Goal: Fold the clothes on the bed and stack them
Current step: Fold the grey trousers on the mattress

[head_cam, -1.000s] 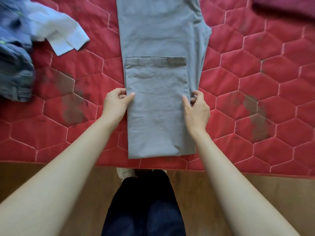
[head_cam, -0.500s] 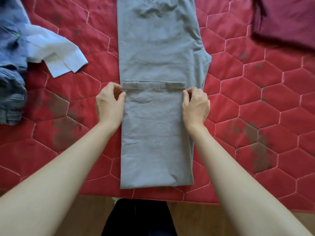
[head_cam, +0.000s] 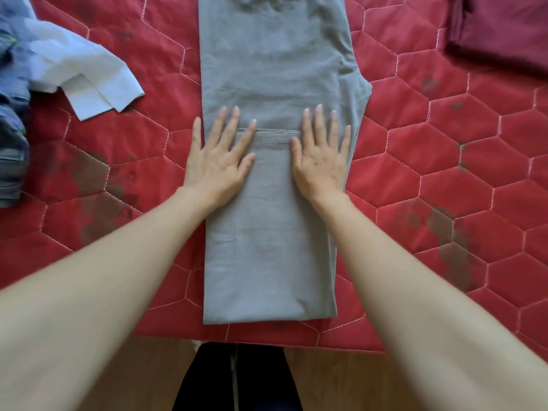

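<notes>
Nearest: wood floor [head_cam: 341, 378] and the person's dark trousers [head_cam: 237, 381] at the bed's [head_cam: 444, 188] near edge. The bed has a red quilted cover with hexagon stitching and grey smudges.

Grey pants [head_cam: 267, 232] lie lengthwise down the middle of the bed, the near fold close to the bed's edge. The leg part is folded up over the rest, its hem running crosswise about halfway up the garment.

Left hand [head_cam: 216, 161]: flat, palm down, fingers straight and spread, pressing on the folded layer at its left side; little finger lies along the cloth's left edge, other fingertips reach past the hem onto the layer below. Right hand [head_cam: 321, 160]: same, flat and spread, pressing on the right side, fingertips past the hem. Neither hand grips anything. Both forearms are bare.

Further left: white cloth [head_cam: 86, 72], crumpled, loose on the cover, touching a blue-grey clothes heap [head_cam: 12, 114] at the left edge, partly out of view.

Far right corner: a maroon garment [head_cam: 504, 28], looks folded, cut off by the frame, well apart from the pants.
</notes>
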The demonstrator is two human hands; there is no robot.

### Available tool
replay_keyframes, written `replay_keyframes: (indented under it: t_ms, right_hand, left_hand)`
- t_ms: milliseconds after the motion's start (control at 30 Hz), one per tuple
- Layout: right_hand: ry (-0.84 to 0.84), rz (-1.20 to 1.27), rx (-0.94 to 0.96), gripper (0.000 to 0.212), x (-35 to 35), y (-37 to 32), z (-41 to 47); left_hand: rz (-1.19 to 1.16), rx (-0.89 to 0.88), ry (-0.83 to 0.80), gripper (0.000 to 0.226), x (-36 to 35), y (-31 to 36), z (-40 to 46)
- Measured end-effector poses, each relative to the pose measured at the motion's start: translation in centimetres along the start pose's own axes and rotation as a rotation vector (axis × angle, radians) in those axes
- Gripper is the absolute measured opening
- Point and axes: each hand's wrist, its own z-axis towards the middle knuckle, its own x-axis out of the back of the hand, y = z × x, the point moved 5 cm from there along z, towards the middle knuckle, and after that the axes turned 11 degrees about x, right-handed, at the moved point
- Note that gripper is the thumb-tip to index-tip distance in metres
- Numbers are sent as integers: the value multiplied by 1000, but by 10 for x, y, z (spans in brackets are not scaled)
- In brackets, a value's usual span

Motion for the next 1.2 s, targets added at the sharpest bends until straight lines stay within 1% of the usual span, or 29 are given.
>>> replay_keyframes:
  t_ms: [67, 167, 267, 333, 400, 433, 467, 533, 567, 633, 700, 800, 867, 967, 1100, 1200]
  right_hand:
    - [-8, 10, -86, 58, 9, 13, 2]
    - [63, 41, -70, 57, 27, 3, -18]
    - [156, 187, -12, 53, 38, -31, -73]
    - [212, 402, -1, 51, 35, -59, -124]
    - [226, 558, 17, 48, 24, -83, -177]
    - [201, 563, 40, 47, 16, -92, -200]
    - [158, 514, 73, 47, 7, -95, -220]
    - [52, 305, 136, 48, -11, -87, -249]
    - [12, 201, 134, 49, -18, -77, -257]
    - [-35, 85, 47, 50, -25, -50, -266]
    - [-70, 80, -64, 52, -27, -30, -272]
    - [-99, 131, -186, 56, -21, -18, -272]
    - [-97, 136, -197, 58, -12, -16, -260]
    - [-53, 135, -99, 56, 5, -18, -221]
    - [-35, 260, 33, 55, 14, -23, -146]
    - [-29, 226, 74, 55, 21, -22, -92]
  left_hand:
    - [52, 58, -15, 60, 8, -4, 12]
    - [25, 99, 23, 60, 23, 9, -5]
    - [-94, 60, 54, 59, 24, 41, -67]
    - [-117, 56, 53, 57, 16, 57, -122]
    - [-129, 49, 30, 55, 2, 64, -173]
    - [-121, 34, 11, 55, -6, 64, -195]
    - [-108, 16, -11, 55, -15, 61, -213]
    - [-86, -12, -37, 55, -31, 45, -233]
    - [-75, -26, -40, 55, -37, 36, -236]
    - [-65, -53, -40, 55, -44, 19, -234]
    - [-64, -80, -43, 55, -46, 8, -227]
    - [-64, -92, -57, 57, -40, 5, -215]
    - [-45, -89, -68, 57, -34, 4, -202]
    - [-21, -92, -84, 58, -22, 2, -167]
    - [-2, -64, -71, 56, -4, -6, -104]
    - [8, -21, -49, 56, 8, -14, -59]
